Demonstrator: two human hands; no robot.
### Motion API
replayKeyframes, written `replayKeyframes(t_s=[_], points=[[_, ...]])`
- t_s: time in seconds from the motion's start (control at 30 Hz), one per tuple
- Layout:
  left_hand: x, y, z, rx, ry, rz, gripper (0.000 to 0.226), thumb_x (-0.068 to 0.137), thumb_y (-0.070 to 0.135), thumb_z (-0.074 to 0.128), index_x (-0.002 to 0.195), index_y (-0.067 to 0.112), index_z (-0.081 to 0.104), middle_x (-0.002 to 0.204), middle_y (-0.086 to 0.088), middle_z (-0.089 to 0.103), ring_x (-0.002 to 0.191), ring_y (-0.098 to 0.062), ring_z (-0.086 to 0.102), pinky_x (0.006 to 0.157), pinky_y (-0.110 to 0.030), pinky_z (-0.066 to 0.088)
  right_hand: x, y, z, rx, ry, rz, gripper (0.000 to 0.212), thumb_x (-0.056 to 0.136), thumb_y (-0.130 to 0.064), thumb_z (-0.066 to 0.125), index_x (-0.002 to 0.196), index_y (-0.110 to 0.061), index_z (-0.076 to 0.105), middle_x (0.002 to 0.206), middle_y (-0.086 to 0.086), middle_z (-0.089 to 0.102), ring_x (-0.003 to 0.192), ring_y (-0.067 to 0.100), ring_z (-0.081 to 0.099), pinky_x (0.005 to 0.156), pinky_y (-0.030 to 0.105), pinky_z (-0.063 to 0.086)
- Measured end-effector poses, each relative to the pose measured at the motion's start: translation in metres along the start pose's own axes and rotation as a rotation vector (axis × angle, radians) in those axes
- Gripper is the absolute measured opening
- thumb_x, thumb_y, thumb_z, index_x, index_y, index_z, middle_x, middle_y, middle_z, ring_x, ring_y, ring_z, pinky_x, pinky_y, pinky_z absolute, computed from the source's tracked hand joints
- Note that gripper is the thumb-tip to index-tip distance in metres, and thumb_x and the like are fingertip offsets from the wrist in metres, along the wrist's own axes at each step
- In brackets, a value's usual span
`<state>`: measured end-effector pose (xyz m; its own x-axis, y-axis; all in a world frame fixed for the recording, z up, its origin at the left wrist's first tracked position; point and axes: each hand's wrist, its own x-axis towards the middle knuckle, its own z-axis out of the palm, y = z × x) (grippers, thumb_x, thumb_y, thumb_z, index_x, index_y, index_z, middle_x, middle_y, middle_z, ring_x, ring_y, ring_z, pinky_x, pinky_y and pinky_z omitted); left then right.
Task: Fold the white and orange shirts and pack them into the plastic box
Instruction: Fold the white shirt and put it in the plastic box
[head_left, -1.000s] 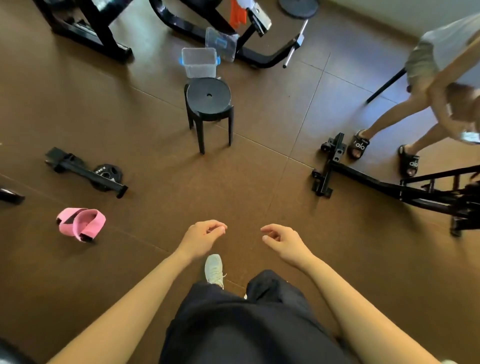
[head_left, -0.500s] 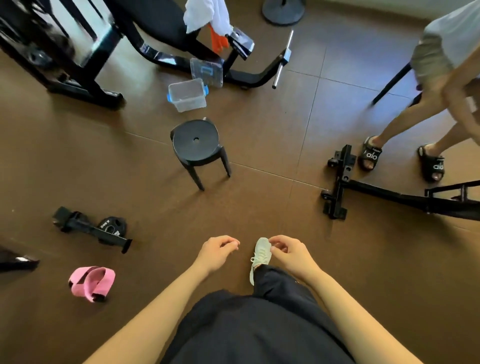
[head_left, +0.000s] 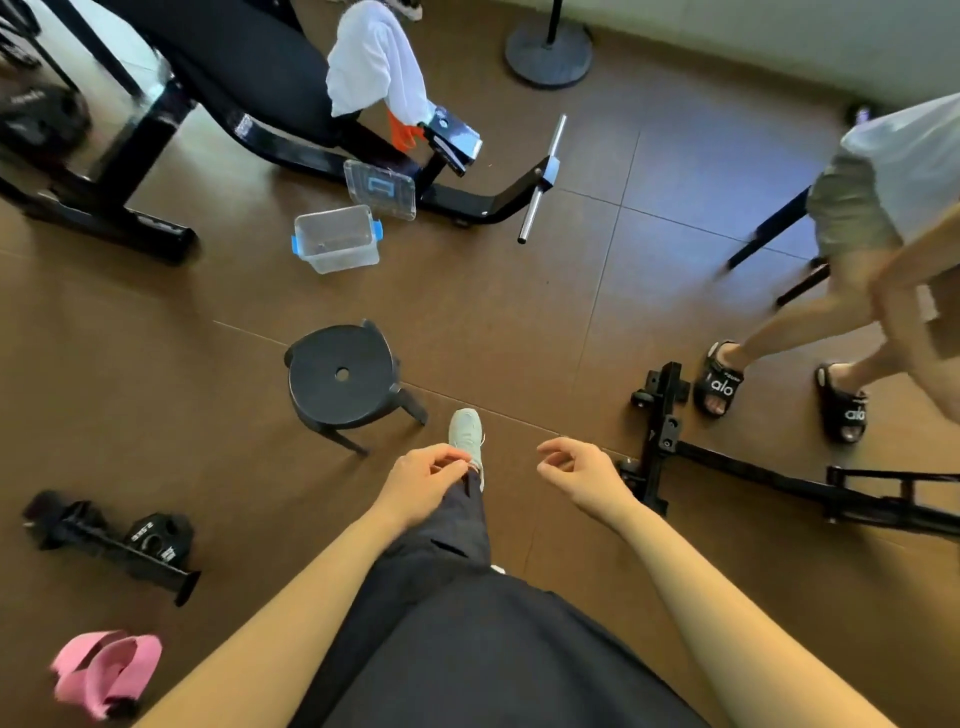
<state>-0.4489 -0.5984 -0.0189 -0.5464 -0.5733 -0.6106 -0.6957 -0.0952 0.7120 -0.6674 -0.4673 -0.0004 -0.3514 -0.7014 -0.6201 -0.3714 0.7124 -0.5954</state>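
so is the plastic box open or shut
Open: the plastic box stands on the floor without its lid, which leans against the bench frame behind it.

Clear glossy plastic box (head_left: 337, 239); soft white cloth shirt (head_left: 371, 60); matt black plastic stool (head_left: 340, 382); shiny metal bar (head_left: 543, 179)

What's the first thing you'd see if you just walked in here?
Probably the white shirt draped over the black bench at the top, with the orange shirt peeking out beneath it. Next, the clear plastic box on the brown floor, its lid propped just behind. Both hands hang empty, near the round black stool.
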Motion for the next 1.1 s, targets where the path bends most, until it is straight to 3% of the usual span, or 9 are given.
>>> replayKeyframes(t_s=[0.13, 0.23, 0.37, 0.6, 0.97, 1.1], points=[[0.089, 0.046, -0.048, 0.132, -0.002, 0.087, 0.023, 0.100, 0.034, 0.058, 0.119, 0.030, 0.070, 0.119, 0.010, 0.072, 0.105, -0.009, 0.065, 0.092, -0.025, 0.054, 0.078, -0.049, -0.053, -0.069, -0.018, -0.014, 0.028, 0.095, -0.027, 0.065, 0.122, -0.019, 0.066, 0.104, -0.001, 0.070, 0.095, 0.016, 0.065, 0.089, 0.031, 0.053], [0.143, 0.089, -0.088, 0.203, 0.005, 0.131, 0.026, 0.101, 0.034, 0.055, 0.122, 0.027, 0.068, 0.122, 0.009, 0.070, 0.106, -0.009, 0.063, 0.088, -0.022, 0.050, 0.130, -0.088, -0.091, -0.127, -0.050, -0.030, 0.027, 0.095, -0.028, 0.065, 0.121, -0.022, 0.066, 0.104, -0.001, 0.070, 0.093, 0.017, 0.066, 0.089, 0.033, 0.054], [0.206, 0.137, -0.138, 0.265, -0.012, 0.157, 0.027, 0.101, 0.035, 0.054, 0.124, 0.027, 0.067, 0.124, 0.007, 0.070, 0.109, -0.012, 0.064, 0.093, -0.027, 0.054, 0.200, -0.134, -0.137, -0.206, -0.073, -0.080, 0.027, 0.096, -0.026, 0.064, 0.123, -0.021, 0.064, 0.102, -0.003, 0.068, 0.090, 0.014, 0.063, 0.081, 0.024, 0.046], [0.313, 0.199, -0.203, 0.290, 0.011, 0.106, 0.026, 0.100, 0.036, 0.055, 0.123, 0.029, 0.067, 0.122, 0.009, 0.070, 0.106, -0.009, 0.063, 0.094, -0.028, 0.055, 0.328, -0.195, -0.199, -0.241, -0.129, -0.131, 0.030, 0.094, -0.031, 0.064, 0.124, -0.028, 0.064, 0.107, -0.011, 0.070, 0.095, 0.012, 0.067, 0.093, 0.037, 0.057], [0.452, 0.281, -0.308, 0.122, 0.204, -0.063, 0.026, 0.101, 0.031, 0.057, 0.124, 0.029, 0.068, 0.121, 0.011, 0.070, 0.110, -0.009, 0.063, 0.100, -0.030, 0.053, 0.539, -0.321, -0.293, -0.427, -0.284, -0.319, 0.035, 0.095, -0.030, 0.060, 0.129, -0.023, 0.063, 0.112, -0.004, 0.070, 0.099, 0.013, 0.066, 0.094, 0.034, 0.056], [0.490, 0.279, -0.358, 0.045, 0.268, -0.105, 0.023, 0.099, 0.032, 0.058, 0.119, 0.030, 0.070, 0.113, 0.012, 0.072, 0.103, -0.008, 0.065, 0.094, -0.027, 0.053, 0.601, -0.380, -0.305, -0.471, -0.292, -0.343, 0.033, 0.096, -0.030, 0.060, 0.128, -0.023, 0.063, 0.113, -0.003, 0.070, 0.099, 0.013, 0.066, 0.093, 0.035, 0.057]])
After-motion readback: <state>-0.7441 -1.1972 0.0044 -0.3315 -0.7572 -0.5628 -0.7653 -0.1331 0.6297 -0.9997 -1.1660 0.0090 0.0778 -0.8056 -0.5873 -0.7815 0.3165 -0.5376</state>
